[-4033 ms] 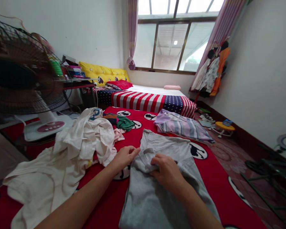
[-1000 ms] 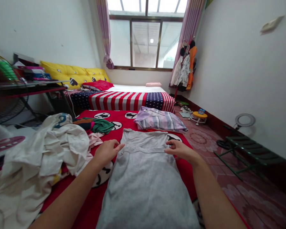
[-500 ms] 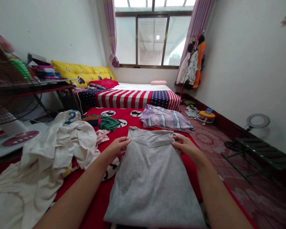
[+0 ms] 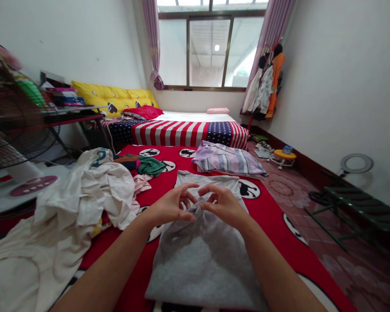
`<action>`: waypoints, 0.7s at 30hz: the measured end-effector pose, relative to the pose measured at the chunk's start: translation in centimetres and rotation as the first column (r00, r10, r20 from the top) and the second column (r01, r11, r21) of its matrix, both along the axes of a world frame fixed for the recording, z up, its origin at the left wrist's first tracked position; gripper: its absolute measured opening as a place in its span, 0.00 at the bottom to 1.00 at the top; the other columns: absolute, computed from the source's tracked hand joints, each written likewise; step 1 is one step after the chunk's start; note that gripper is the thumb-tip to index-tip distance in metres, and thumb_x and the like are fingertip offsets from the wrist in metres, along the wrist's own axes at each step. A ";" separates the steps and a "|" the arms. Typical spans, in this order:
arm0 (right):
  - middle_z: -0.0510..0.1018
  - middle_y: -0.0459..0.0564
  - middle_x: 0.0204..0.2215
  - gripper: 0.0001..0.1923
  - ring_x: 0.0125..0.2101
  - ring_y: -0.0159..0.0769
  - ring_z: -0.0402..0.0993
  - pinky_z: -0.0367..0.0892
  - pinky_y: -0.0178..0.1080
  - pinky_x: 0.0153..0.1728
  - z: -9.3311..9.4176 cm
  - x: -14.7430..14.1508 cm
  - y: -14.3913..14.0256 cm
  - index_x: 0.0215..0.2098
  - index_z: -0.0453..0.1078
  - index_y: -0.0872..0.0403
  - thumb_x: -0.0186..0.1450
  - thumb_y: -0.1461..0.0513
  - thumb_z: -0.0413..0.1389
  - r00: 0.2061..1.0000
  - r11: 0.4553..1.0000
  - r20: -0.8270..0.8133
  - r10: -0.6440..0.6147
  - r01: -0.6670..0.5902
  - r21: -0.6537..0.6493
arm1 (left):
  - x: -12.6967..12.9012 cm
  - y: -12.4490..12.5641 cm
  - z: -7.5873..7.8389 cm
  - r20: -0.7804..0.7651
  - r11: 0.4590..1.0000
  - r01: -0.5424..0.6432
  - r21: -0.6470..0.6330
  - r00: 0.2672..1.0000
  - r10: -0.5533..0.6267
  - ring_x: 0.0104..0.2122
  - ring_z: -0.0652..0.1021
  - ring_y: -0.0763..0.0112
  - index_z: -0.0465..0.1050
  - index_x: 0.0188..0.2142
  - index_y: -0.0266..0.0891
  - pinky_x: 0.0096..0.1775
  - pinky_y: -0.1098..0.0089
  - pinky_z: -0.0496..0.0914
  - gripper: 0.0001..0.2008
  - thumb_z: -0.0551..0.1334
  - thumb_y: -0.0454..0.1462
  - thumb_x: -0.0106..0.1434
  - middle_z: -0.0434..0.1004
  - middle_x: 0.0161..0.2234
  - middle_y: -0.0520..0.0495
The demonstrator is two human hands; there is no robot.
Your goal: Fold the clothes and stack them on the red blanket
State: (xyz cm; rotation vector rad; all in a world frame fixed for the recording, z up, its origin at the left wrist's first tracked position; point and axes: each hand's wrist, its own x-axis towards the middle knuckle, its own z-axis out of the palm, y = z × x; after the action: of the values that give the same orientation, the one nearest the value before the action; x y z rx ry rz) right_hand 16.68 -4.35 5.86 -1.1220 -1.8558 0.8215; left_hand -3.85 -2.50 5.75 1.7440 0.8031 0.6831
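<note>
A grey T-shirt (image 4: pixel 201 264) lies flat on the red patterned bedcover (image 4: pixel 276 225) in front of me. My left hand (image 4: pixel 170 206) and my right hand (image 4: pixel 224 204) meet over its middle, fingers curled and pinching the grey cloth, which bunches up between them. The shirt's far edge (image 4: pixel 211 180) still lies flat beyond my fingers.
A heap of cream and white clothes (image 4: pixel 68 208) lies to the left, with a green garment (image 4: pixel 149 165) behind it. A folded striped shirt (image 4: pixel 227 159) sits ahead. A fan (image 4: pixel 9 117) stands at the far left, a folded green rack (image 4: pixel 354 208) on the floor at right.
Half a second ago my hands held the shirt's left and right edges apart. Both have moved inward and now pinch the cloth together at its middle.
</note>
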 end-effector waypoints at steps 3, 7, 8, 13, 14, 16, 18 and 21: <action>0.77 0.45 0.30 0.08 0.25 0.29 0.71 0.65 0.32 0.28 -0.2 -0.2 -0.2 0.33 0.73 0.55 0.53 0.64 0.62 0.996 0.999 0.086 -0.019 0.022 -0.034 | 0.2 -0.3 0.3 -0.008 1.000 -0.001 0.015 1.000 0.001 0.30 0.73 0.72 0.55 0.60 0.39 0.30 0.73 0.66 0.44 0.72 0.36 0.45 0.74 0.40 0.45; 0.77 0.44 0.28 0.08 0.25 0.29 0.71 0.63 0.31 0.27 0.0 0.6 0.0 0.30 0.72 0.55 0.51 0.67 0.62 0.981 0.998 0.192 -0.033 0.043 -0.051 | -0.1 -0.3 0.3 -0.185 0.994 -0.077 0.082 0.978 0.091 0.29 0.74 0.70 0.68 0.48 0.35 0.31 0.71 0.67 0.31 0.71 0.37 0.44 0.75 0.34 0.47; 0.76 0.44 0.27 0.06 0.25 0.29 0.70 0.63 0.31 0.27 0.1 0.7 0.0 0.29 0.73 0.55 0.52 0.67 0.61 0.974 0.998 0.225 -0.034 0.046 -0.047 | -0.2 -0.2 0.2 -0.245 0.991 -0.089 0.095 0.963 0.110 0.29 0.74 0.70 0.71 0.43 0.34 0.30 0.72 0.66 0.24 0.70 0.38 0.45 0.76 0.32 0.48; 0.76 0.45 0.23 0.11 0.23 0.30 0.68 0.57 0.32 0.24 0.3 0.8 -0.2 0.27 0.75 0.54 0.59 0.54 0.58 0.937 0.996 0.350 0.007 0.023 -0.083 | -0.3 0.0 -0.2 -0.338 0.992 -0.092 0.081 0.934 0.114 0.24 0.72 0.71 0.75 0.28 0.34 0.27 0.73 0.63 0.09 0.63 0.39 0.50 0.73 0.23 0.51; 0.76 0.45 0.23 0.13 0.24 0.31 0.68 0.57 0.32 0.24 0.2 0.8 -0.3 0.27 0.75 0.54 0.59 0.52 0.59 0.929 0.996 0.369 0.014 0.021 -0.092 | -0.3 0.0 -0.3 -0.331 0.992 -0.098 0.076 0.936 0.118 0.24 0.72 0.71 0.75 0.28 0.34 0.27 0.73 0.62 0.09 0.63 0.39 0.50 0.73 0.22 0.52; 0.76 0.45 0.24 0.13 0.25 0.31 0.68 0.56 0.32 0.24 -0.1 0.6 -0.4 0.28 0.75 0.54 0.56 0.52 0.61 0.918 0.995 0.397 0.018 0.021 -0.092 | -0.2 0.1 -0.3 -0.322 0.991 -0.109 0.073 0.938 0.126 0.24 0.71 0.71 0.73 0.27 0.34 0.26 0.73 0.62 0.09 0.63 0.39 0.49 0.72 0.22 0.52; 0.75 0.45 0.25 0.10 0.25 0.30 0.67 0.56 0.32 0.24 -0.2 0.4 -0.4 0.27 0.74 0.54 0.53 0.56 0.63 0.912 0.998 0.411 -0.001 0.028 -0.062 | -0.2 0.3 -0.3 -0.317 0.991 -0.110 0.079 0.939 0.130 0.25 0.72 0.71 0.73 0.27 0.34 0.28 0.73 0.63 0.09 0.63 0.39 0.49 0.72 0.23 0.51; 0.73 0.44 0.24 0.05 0.26 0.29 0.66 0.57 0.32 0.26 -0.1 0.2 -0.4 0.23 0.71 0.55 0.52 0.62 0.62 0.927 1.000 0.375 -0.020 0.025 -0.010 | -0.3 0.3 -0.2 -0.284 0.991 -0.104 0.081 0.951 0.123 0.30 0.75 0.67 0.73 0.32 0.34 0.32 0.72 0.66 0.13 0.65 0.42 0.51 0.75 0.29 0.47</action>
State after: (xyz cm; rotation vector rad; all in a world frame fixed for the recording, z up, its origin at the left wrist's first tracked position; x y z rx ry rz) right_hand 16.85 -4.80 5.73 -1.3832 -2.1450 0.6381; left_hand -4.17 -2.18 5.53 1.8948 1.0989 0.5407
